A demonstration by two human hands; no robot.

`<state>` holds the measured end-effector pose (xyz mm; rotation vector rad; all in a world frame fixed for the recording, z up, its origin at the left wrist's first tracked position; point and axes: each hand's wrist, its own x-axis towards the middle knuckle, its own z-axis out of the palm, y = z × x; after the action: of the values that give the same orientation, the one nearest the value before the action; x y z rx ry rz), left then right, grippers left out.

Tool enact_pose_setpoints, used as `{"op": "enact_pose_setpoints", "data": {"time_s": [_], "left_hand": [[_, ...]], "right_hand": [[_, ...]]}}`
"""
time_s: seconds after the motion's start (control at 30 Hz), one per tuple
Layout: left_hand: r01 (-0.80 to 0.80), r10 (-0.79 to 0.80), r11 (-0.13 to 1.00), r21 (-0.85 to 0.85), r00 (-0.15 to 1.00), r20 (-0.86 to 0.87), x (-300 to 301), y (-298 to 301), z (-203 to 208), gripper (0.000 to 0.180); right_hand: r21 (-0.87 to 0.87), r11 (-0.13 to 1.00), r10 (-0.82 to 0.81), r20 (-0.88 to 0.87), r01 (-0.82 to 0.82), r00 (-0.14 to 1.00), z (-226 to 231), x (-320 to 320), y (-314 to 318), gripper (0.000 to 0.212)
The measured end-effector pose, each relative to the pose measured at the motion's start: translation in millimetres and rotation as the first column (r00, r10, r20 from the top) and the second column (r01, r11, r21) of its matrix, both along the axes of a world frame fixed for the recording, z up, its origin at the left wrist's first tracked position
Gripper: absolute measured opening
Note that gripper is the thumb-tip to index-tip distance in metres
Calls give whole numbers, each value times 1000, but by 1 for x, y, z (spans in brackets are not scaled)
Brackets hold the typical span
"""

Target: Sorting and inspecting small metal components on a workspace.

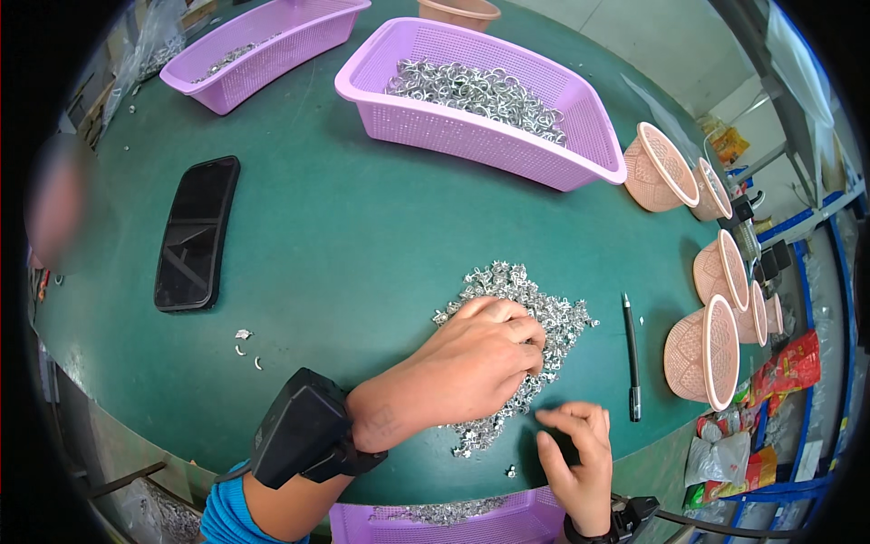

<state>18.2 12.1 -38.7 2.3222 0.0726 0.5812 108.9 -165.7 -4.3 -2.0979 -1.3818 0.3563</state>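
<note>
We see our left hand (480,358) lying palm down across a heap of small silvery metal clips (535,331) in the middle of the green table (362,227). Its fingers are curled into the pile, knuckles up, gathering pieces under the fingertips; what exactly they pinch is hidden. A black device (304,440) is strapped to that wrist, above a blue sleeve (227,517).

Our right hand (575,458) sits just beside the near edge of the heap, close to the table rim. Its fingers are bent toward the thumb in a loose pinch; whether a clip lies between them we cannot tell.

A black pen (630,354) lies to the right of the pile, apart from it. A dark phone (198,231) rests face up well to the left, with a few loose clips (246,346) near it. Beyond the heap stands a large purple basket (580,118) holding more shiny pieces, and another purple basket (299,36) stands farther left. A third purple basket (507,526) sits at the near edge below our hands. Pink mesh cups (698,349) lie tipped on their sides along the right rim.
</note>
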Motion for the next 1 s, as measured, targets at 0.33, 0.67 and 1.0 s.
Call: {"op": "enact_pose_setpoints", "data": {"time_s": [0.33, 0.67, 1.0], "left_hand": [[-3, 4, 1000, -20, 1000, 27, 1, -1, -1, 10], [-5, 5, 1000, -5, 1000, 19, 0, -1, -2, 10], [6, -6, 1000, -5, 1000, 4, 0, 0, -2, 11]], "right_hand": [[-24, 999, -24, -58, 23, 998, -1, -3, 0, 24], [28, 1000, -3, 5, 3, 1000, -4, -5, -10, 16], [-47, 998, 35, 8, -34, 999, -1, -10, -7, 22]]}}
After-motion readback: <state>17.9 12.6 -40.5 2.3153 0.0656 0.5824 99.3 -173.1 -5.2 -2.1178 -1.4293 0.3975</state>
